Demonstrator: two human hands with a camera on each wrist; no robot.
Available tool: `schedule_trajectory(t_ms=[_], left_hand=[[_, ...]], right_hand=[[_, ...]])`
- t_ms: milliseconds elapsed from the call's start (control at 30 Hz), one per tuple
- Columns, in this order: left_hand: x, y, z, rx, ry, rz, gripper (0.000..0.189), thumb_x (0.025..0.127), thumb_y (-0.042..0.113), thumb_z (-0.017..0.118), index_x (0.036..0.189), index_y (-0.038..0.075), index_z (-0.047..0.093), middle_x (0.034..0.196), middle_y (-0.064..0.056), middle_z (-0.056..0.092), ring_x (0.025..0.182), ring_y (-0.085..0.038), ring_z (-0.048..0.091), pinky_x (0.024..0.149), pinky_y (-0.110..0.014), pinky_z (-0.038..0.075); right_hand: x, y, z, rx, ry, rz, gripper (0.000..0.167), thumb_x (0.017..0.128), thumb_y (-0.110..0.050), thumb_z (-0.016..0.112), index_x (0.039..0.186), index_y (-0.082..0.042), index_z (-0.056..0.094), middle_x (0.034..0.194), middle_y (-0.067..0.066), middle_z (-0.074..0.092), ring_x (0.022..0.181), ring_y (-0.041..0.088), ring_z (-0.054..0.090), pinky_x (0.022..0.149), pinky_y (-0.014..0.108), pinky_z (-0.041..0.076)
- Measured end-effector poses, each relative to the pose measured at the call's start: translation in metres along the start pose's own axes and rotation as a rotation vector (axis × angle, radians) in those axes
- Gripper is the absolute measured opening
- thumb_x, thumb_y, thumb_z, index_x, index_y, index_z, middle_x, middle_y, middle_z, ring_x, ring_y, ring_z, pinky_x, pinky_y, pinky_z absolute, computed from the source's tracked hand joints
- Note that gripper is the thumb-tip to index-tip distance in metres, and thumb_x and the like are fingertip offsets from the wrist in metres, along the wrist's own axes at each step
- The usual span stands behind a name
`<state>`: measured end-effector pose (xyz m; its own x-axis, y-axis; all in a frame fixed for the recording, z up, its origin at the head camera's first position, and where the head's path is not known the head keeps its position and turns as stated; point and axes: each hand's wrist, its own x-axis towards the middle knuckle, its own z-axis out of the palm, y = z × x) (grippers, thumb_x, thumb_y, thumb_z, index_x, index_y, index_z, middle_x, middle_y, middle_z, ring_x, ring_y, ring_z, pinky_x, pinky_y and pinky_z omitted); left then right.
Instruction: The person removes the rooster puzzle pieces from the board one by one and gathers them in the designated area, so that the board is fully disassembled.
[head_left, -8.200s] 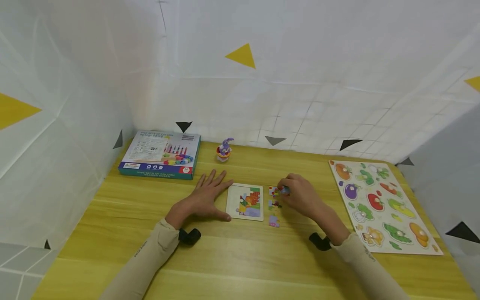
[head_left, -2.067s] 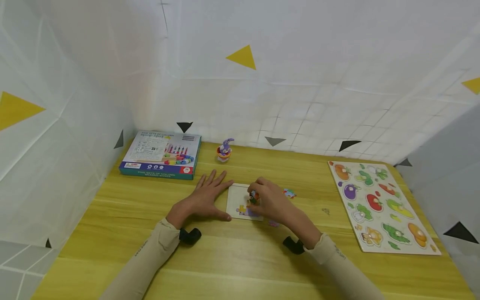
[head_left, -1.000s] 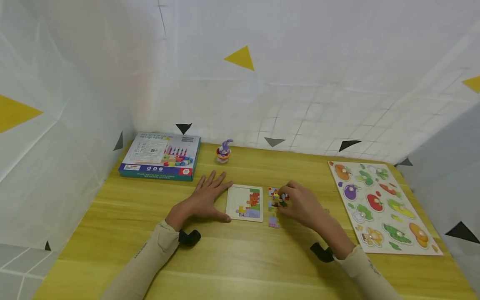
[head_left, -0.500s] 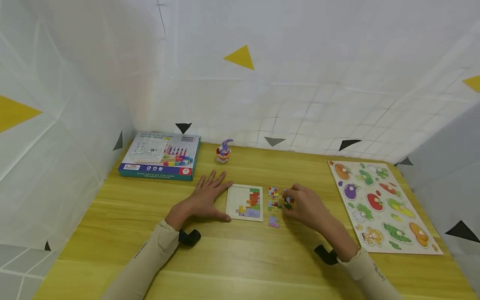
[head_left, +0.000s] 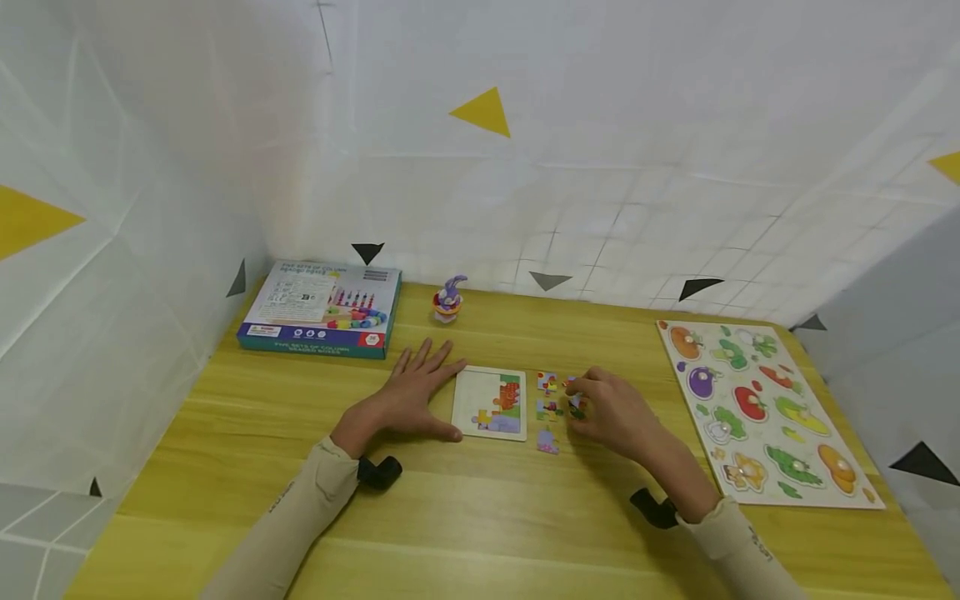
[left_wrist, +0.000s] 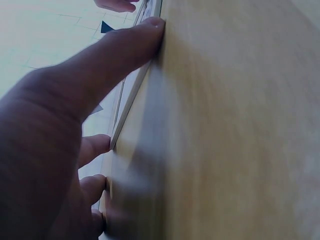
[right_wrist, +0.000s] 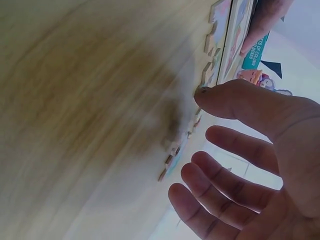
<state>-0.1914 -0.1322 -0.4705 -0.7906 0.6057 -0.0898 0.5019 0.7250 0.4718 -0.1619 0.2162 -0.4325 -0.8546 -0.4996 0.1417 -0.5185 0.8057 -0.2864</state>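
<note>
Palm down on the wooden table, my left hand (head_left: 412,396) has its fingers spread, with the thumb and index finger at the left edge of a small puzzle frame (head_left: 460,404). The frame holds some joined jigsaw pieces (head_left: 510,404) along its right and bottom sides; its upper left is bare. Right of it lie several loose jigsaw pieces (head_left: 547,408). My right hand (head_left: 618,412) is over another small group of pieces (head_left: 576,406). In the right wrist view its thumb (right_wrist: 220,100) touches down at the pieces' edge, while the other fingers are bent loosely and apart from it.
A boxed bead set (head_left: 322,308) lies at the back left. Near the back edge stands a purple rabbit figure (head_left: 447,302). A large vegetable peg puzzle board (head_left: 765,417) lies at the right. White sheeting with coloured triangles (head_left: 483,112) surrounds the table.
My right hand has moved from over the frame, gripping a piece, to the loose pieces on its right, shifting slightly right since. The frame holds fewer pieces. My left hand stays put.
</note>
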Motion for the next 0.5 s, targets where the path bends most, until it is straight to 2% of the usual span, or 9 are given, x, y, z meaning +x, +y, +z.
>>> schedule_trajectory(t_ms=[167, 500], left_hand=[[0.0, 0.0, -0.001, -0.001, -0.003, 0.0, 0.112, 0.074, 0.071, 0.074, 0.161, 0.023, 0.023, 0.168, -0.009, 0.001, 0.151, -0.036, -0.011, 0.117, -0.058, -0.008], [0.0, 0.001, -0.001, -0.005, -0.002, 0.003, 0.111, 0.074, 0.07, 0.075, 0.161, 0.023, 0.024, 0.168, -0.009, 0.002, 0.151, -0.037, -0.01, 0.117, -0.059, -0.008]], right_hand=[[0.001, -0.003, -0.002, -0.005, 0.009, -0.03, 0.037, 0.072, -0.014, 0.089, 0.103, -0.002, 0.074, 0.099, 0.01, 0.064, 0.083, 0.025, 0.064, 0.071, 0.04, 0.056], [0.009, -0.02, -0.001, 0.058, 0.007, -0.091, 0.037, 0.074, -0.016, 0.089, 0.106, -0.003, 0.072, 0.103, 0.011, 0.064, 0.081, 0.023, 0.062, 0.067, 0.037, 0.054]])
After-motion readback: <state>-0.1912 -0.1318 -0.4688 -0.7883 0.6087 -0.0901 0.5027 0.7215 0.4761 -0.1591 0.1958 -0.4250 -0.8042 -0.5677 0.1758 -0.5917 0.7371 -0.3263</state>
